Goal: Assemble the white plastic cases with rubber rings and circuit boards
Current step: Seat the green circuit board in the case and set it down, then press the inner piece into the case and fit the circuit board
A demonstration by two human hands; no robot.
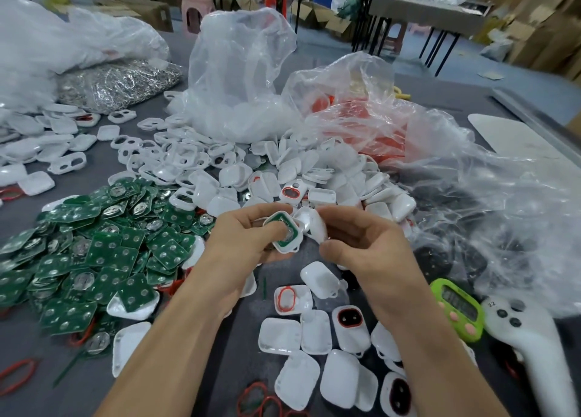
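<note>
My left hand (242, 240) grips a white case half (284, 232) with a green circuit board seated inside it, held above the table's middle. My right hand (355, 237) pinches a second white case half (316, 226) right beside the first; their edges nearly touch. A heap of green circuit boards (94, 253) lies to the left. Loose white case halves (239, 168) pile up behind my hands. Several closed white cases (314, 338) lie in front, some with red rubber rings (287, 298) showing.
Clear plastic bags (239, 80) stand at the back, one holding red parts (361, 117). A bag of metal clips (119, 83) sits far left. A green timer (457, 312) and a white controller (531, 347) lie at the right. Loose red rings (261, 401) lie near the front edge.
</note>
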